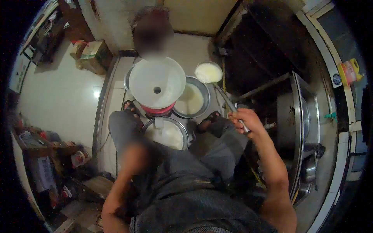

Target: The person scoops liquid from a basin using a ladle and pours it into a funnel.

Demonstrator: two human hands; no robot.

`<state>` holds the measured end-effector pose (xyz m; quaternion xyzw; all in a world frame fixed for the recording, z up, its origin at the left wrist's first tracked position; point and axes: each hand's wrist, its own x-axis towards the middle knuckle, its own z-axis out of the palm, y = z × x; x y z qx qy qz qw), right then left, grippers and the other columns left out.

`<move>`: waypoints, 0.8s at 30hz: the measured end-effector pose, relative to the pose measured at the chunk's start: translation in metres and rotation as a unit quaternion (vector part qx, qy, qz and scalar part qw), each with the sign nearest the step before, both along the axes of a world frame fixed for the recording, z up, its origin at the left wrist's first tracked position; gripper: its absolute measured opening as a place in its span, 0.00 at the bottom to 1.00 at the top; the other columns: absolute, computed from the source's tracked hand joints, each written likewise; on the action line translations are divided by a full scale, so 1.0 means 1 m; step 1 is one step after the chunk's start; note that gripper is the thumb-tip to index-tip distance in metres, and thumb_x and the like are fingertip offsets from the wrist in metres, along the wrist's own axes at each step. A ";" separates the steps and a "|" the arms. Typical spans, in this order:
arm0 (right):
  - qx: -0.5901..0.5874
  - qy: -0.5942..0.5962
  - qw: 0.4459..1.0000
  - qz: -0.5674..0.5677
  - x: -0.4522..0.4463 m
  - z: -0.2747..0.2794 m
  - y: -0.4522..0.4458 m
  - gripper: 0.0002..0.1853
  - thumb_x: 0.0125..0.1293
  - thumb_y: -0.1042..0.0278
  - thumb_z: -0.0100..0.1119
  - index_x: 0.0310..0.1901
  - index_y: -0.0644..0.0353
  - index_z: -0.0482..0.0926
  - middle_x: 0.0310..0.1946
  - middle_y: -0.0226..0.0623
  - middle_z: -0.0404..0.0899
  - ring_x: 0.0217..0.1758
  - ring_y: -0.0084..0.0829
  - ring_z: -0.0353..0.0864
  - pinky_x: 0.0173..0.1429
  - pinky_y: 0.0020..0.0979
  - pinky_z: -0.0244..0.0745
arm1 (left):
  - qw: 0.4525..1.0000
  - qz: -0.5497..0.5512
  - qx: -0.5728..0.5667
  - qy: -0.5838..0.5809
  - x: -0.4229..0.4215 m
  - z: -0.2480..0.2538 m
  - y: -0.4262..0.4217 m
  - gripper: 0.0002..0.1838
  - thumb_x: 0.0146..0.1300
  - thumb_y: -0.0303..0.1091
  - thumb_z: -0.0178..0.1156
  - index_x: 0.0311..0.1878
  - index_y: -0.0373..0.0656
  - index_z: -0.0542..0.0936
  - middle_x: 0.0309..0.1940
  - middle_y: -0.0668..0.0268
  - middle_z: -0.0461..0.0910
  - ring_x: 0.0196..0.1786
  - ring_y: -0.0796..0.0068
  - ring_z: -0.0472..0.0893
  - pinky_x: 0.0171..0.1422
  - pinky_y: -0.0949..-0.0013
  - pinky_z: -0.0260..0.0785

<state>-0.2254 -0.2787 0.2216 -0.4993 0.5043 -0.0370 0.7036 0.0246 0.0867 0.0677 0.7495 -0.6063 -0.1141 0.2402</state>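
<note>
My right hand (246, 121) is closed round the handle of a long ladle (208, 73), whose bowl holds pale, creamy liquid. The ladle bowl is at the upper right edge of a metal pot (206, 101) with whitish liquid inside. Left of that pot stands a wide white bowl (142, 83) with a dark hole in its middle, on a red base (157, 110). Nearer me is a second metal pot (186, 136), also with whitish liquid. My left hand (135, 157) is over my left thigh, blurred, its fingers not readable.
A cardboard box (93, 58) lies at the upper left. Shelves (58, 151) with assorted items stand at the lower left. On the right are a metal-framed counter (297, 116) and a yellow container (349, 72). My sandalled feet flank the pots.
</note>
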 end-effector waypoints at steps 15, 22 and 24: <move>-0.029 -0.072 0.992 0.098 0.024 0.065 0.055 0.18 0.63 0.68 0.56 0.50 0.73 0.73 0.20 0.31 0.69 0.10 0.14 0.60 0.09 0.19 0.59 | 1.000 0.028 -0.001 -0.009 -0.002 -0.013 0.007 0.12 0.41 0.36 0.65 0.29 0.45 0.75 0.29 0.61 0.72 0.34 0.54 0.75 0.40 0.53 0.71; -0.003 -0.033 0.992 0.119 0.035 0.046 0.074 0.15 0.63 0.76 0.52 0.50 0.71 0.73 0.17 0.32 0.69 0.10 0.18 0.63 0.11 0.23 0.62 | 0.995 0.014 0.072 -0.061 0.002 -0.032 0.007 0.08 0.43 0.35 0.63 0.26 0.47 0.74 0.25 0.62 0.72 0.34 0.55 0.76 0.38 0.55 0.72; -0.008 -0.021 0.991 0.132 0.035 0.043 0.079 0.14 0.63 0.76 0.52 0.50 0.71 0.73 0.17 0.32 0.69 0.10 0.19 0.63 0.12 0.23 0.62 | 0.994 0.036 0.106 -0.003 -0.003 -0.025 0.007 0.08 0.43 0.34 0.63 0.27 0.47 0.74 0.25 0.63 0.72 0.34 0.55 0.76 0.38 0.55 0.72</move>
